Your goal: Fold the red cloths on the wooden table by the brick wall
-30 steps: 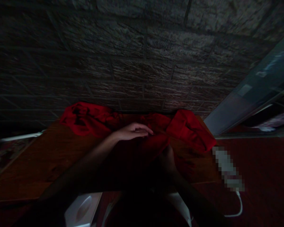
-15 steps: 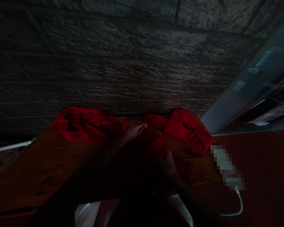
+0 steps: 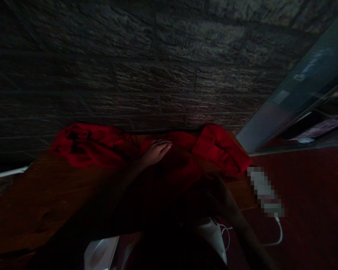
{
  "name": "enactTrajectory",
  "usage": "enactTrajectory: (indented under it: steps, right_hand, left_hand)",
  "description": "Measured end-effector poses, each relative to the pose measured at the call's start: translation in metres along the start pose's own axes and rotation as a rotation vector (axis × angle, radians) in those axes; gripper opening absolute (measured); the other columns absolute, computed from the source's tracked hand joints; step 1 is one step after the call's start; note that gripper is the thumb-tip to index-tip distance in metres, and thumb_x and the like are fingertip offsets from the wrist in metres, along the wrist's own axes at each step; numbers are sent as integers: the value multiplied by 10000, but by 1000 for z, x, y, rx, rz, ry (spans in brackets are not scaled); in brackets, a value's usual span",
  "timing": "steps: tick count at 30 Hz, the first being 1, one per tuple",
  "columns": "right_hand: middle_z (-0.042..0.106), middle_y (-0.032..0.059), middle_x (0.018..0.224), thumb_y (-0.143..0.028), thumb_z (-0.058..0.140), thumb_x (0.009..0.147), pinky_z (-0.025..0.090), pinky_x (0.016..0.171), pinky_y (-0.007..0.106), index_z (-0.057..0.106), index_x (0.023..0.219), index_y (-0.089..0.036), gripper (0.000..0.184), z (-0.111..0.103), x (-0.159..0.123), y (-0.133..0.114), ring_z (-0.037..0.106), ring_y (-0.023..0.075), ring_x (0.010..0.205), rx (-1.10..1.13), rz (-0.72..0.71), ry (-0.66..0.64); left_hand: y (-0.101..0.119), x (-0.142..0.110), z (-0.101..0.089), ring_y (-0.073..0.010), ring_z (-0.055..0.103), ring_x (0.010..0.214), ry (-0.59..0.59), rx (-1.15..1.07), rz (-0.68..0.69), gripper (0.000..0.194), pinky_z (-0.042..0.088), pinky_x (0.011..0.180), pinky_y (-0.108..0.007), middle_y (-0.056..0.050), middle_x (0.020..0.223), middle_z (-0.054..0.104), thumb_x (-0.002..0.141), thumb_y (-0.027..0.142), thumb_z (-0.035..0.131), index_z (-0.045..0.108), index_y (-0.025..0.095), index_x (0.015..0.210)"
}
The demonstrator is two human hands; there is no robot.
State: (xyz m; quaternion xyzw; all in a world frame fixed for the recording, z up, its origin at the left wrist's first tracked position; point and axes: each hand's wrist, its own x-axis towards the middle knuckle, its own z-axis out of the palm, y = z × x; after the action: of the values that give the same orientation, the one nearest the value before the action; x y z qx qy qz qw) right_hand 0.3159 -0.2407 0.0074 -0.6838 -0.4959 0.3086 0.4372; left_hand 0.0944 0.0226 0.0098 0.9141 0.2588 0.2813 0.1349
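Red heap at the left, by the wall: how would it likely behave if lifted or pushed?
The heap would probably sag and change shape if lifted, since it lies in loose, cloth-like folds. Pushed, it seems likelier to bunch than roll, as it spreads low and uneven on the table.

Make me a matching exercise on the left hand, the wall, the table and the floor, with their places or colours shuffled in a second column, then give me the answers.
1. Left hand
2. Wall
3. Table
4. Floor

A. Red, beyond the table's right end
B. Resting on red cloth
C. Marked into blocks, behind the table
D. Brown, under the red cloth

Pairs: 1-B, 2-C, 3-D, 4-A
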Motion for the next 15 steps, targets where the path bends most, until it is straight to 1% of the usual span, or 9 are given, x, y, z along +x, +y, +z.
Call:
enactTrajectory:
  steps: [2, 4, 5, 7, 9, 10, 13, 14, 15]
  right_hand:
    - [710, 96, 1096, -463, 666, 832, 547, 797, 350, 592, 1220, -211, 468, 4, 6, -8, 682, 251, 956, -47, 22, -40]
    - [722, 88, 940, -516, 660, 826, 536, 705, 320, 667, 1035, -172, 403, 4, 11, -17, 679, 239, 831, -72, 48, -27]
    - [714, 81, 868, -536, 646, 829, 524, 666, 305, 675, 948, -158, 397, 3, 14, -21, 667, 229, 780, -52, 55, -12]
    - [697, 68, 815, -547, 601, 856, 515, 648, 287, 664, 874, -152, 399, -1, 16, -28, 651, 212, 752, 50, 61, -8]
    - [702, 67, 867, -520, 566, 885, 524, 685, 286, 658, 908, -162, 371, -5, 16, -31, 657, 209, 795, 135, 38, -25]
    - [707, 72, 920, -497, 557, 895, 529, 720, 293, 652, 949, -170, 345, -6, 16, -31, 662, 212, 836, 137, 5, -5]
    - [691, 101, 1079, -431, 563, 902, 529, 819, 326, 600, 1104, -189, 318, -5, 18, -30, 664, 217, 946, 8, -136, 162]
    - [684, 107, 1103, -420, 572, 900, 531, 829, 335, 576, 1152, -194, 338, -2, 19, -30, 665, 217, 954, -47, -163, 192]
    - [677, 114, 1117, -418, 595, 888, 536, 828, 345, 555, 1192, -196, 379, 1, 21, -28, 665, 221, 956, -106, -179, 190]
  left_hand:
    - [-1, 2, -2, -193, 590, 1206, -9, -31, 15, 371, 413, 1066, -416, -53, 1248, 683, 1017, 362, 370, 673, 211, 1170]
    - [-2, 2, -3, -189, 587, 1215, -16, -52, 20, 369, 417, 1076, -401, -53, 1258, 676, 1012, 369, 378, 663, 219, 1192]
    - [-3, 2, -3, -188, 586, 1216, -21, -52, 18, 372, 418, 1079, -395, -53, 1260, 675, 1012, 372, 377, 659, 219, 1201]
    - [-5, 1, -1, -195, 587, 1211, -35, -28, 10, 381, 417, 1079, -400, -54, 1252, 679, 1012, 381, 372, 660, 213, 1199]
    - [-7, -1, 2, -210, 588, 1201, -51, 12, 9, 392, 411, 1073, -420, -58, 1238, 688, 1014, 391, 369, 666, 199, 1184]
    - [-8, -2, 3, -216, 589, 1195, -53, 28, 12, 398, 408, 1069, -428, -61, 1230, 693, 1015, 393, 366, 669, 191, 1176]
    - [-9, -4, 6, -216, 593, 1180, -34, 47, 16, 402, 405, 1057, -427, -59, 1219, 699, 1021, 382, 352, 674, 187, 1163]
    - [-9, -4, 7, -213, 595, 1176, -25, 47, 19, 399, 405, 1053, -423, -56, 1215, 700, 1023, 378, 349, 675, 192, 1159]
    - [-9, -4, 7, -211, 597, 1173, -20, 46, 22, 395, 405, 1049, -420, -52, 1212, 701, 1023, 375, 350, 677, 197, 1155]
